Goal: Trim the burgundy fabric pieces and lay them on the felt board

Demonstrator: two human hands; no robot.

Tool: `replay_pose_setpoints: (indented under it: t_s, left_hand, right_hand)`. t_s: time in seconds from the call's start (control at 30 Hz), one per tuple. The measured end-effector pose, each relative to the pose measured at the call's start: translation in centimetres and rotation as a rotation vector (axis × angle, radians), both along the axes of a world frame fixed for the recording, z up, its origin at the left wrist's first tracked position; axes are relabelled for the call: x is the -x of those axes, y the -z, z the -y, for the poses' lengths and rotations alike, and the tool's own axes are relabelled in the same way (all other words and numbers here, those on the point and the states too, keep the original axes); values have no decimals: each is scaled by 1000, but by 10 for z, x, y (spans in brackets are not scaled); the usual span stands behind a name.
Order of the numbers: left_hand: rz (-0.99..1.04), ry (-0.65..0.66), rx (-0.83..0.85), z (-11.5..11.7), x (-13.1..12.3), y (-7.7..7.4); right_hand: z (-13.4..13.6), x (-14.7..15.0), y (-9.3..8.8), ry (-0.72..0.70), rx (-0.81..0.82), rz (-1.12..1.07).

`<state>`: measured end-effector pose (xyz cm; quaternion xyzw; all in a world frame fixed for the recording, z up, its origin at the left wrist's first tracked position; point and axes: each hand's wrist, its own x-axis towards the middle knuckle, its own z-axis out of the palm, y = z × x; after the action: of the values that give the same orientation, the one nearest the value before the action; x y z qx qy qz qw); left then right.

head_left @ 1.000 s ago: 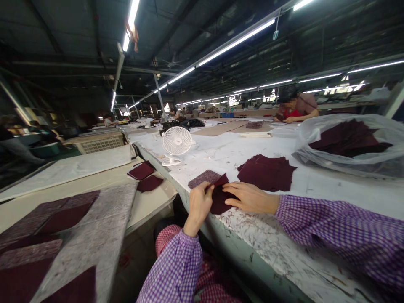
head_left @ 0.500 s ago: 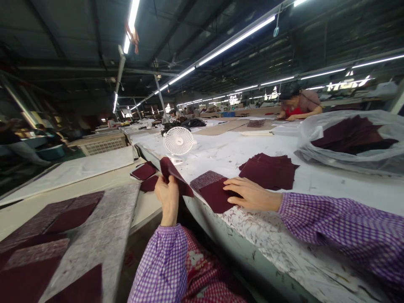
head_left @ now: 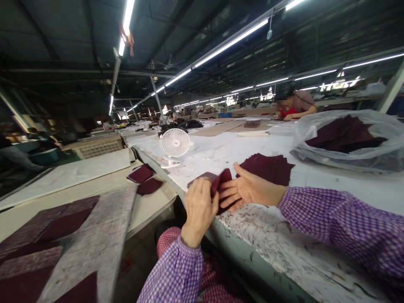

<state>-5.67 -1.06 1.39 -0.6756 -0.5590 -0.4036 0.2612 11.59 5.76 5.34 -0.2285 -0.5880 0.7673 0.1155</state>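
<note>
My left hand (head_left: 200, 207) is closed on a dark maroon fabric piece (head_left: 221, 180), lifting its edge at the near rim of the white worktable (head_left: 284, 235). My right hand (head_left: 249, 189) lies beside it with fingers stretched out and spread, touching the same small pile of pieces. The pile's grey-flecked underside (head_left: 202, 176) shows at its left. A larger stack of maroon pieces (head_left: 268, 166) lies just beyond my right hand.
A white desk fan (head_left: 174, 145) stands on the table's left corner. A clear plastic bag of maroon pieces (head_left: 347, 139) sits far right. Two maroon pieces (head_left: 143, 179) and more on a grey board (head_left: 88, 240) lie on the lower side table. Another person (head_left: 293, 107) works at the far end.
My left hand has come back from the left side table to the pile and gripped another piece. My right hand has tilted up with its fingers spread.
</note>
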Motion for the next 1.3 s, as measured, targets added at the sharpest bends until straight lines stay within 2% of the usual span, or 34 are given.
replay_pose_setpoints:
  t_s: [0.1,0.17,0.23,0.33,0.43,0.53,0.6,0.7,0.8,0.97,1.07,1.17,1.3]
  left_hand:
    - [-177,267,80,18,-7,11]
    - [-221,369,156,27,-9,14]
    - [-159,442,201,32,-9,15]
    - [138,473,170,30,-3,9]
    - [521,400,158,18,7,-2]
    - [810,403,383,0,13,-12]
    - [870,454,607,-12,12,-16]
    - [709,455,754,-27,3,-16]
    - [473,356,721,-37,-11,-10]
    - [187,260,659,-44,-30,6]
    - [15,213,619,-42,-35,11]
    - [-87,189,597,-40,-36,11]
    - [-122,182,605,-39,-36,10]
  right_hand:
    - [-17,-10,5,145,-105,94]
    - [-25,-15,10,223,-242,168]
    - [-30,-20,11,241,-365,210]
    - [-30,-25,3,163,-389,154]
    - [-28,-30,-11,107,-329,57]
    - [-27,-31,-13,71,-392,106]
    - [-28,-30,-8,47,-458,182]
    - [-31,-28,3,53,-556,251]
    - [-35,-27,9,71,-720,303]
    - [-50,-38,9,92,-1169,468]
    - [-61,-46,8,76,-1371,471]
    - [-67,-49,11,25,-1528,448]
    - [-65,-45,16,-18,-1627,448]
